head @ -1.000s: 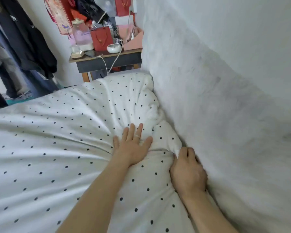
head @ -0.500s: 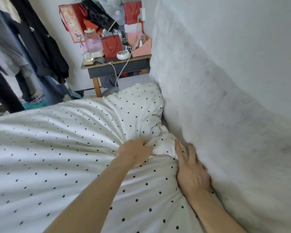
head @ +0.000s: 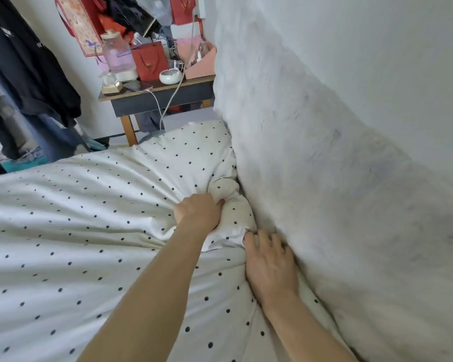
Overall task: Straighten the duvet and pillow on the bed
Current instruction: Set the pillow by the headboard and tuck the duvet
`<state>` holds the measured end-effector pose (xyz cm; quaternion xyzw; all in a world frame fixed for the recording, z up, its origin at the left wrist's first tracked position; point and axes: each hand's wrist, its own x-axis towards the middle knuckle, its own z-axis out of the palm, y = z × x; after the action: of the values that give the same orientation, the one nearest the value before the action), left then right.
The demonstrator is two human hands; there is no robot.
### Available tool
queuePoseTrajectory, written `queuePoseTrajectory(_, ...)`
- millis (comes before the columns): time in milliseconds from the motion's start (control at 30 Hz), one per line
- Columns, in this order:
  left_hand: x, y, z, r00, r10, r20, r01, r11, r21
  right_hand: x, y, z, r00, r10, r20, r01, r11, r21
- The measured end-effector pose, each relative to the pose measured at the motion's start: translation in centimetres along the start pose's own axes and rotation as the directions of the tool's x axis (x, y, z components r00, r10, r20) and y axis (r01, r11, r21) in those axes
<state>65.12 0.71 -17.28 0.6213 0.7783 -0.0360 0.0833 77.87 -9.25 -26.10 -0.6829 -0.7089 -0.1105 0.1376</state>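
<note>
One polka-dot duvet (head: 76,231) fills the lower left and centre of the frame, its bunched edge crowded against the grey plush panel (head: 311,152) on the right. The left hand (head: 198,212) is fisted tight on a wad of that edge at centre. The right hand (head: 270,259), just below and to the right, has bent fingers dug into the fold beside the panel; whether they pinch it I cannot tell. The wad lies between the two hands, its ridge running up along the panel. No pillow can be told apart.
</note>
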Motion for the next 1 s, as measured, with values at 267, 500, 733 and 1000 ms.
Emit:
queuePoseTrajectory(267, 0.6, 0.3, 2.9, 0.919, 0.345, 0.193, -0.277, 0.910, -0.307, 0.7, 0.1, 2.0, 0.985, 0.171, -0.018, -0.171, 0.985, 0.031)
queuePoseTrajectory(500, -19.3, -5.7, 8.8, 0.897, 0.330, -0.293, -0.367, 0.927, -0.079, 1.3, 0.8, 1.8, 0.985, 0.170, -0.028, -0.170, 0.985, -0.019)
queuePoseTrajectory(733, -18.8, -7.2, 9.5, 0.962, 0.250, -0.113, -0.258, 0.963, -0.071, -0.2, -0.4, -4.1, 0.995, 0.098, 0.019, -0.095, 0.987, -0.133)
queuePoseTrajectory(1000, -21.8, -6.2, 7.2, 0.992, 0.125, -0.006, -0.124, 0.987, 0.105, -18.3, -2.4, -14.2, 0.969, 0.062, 0.239, -0.095, 0.987, 0.128)
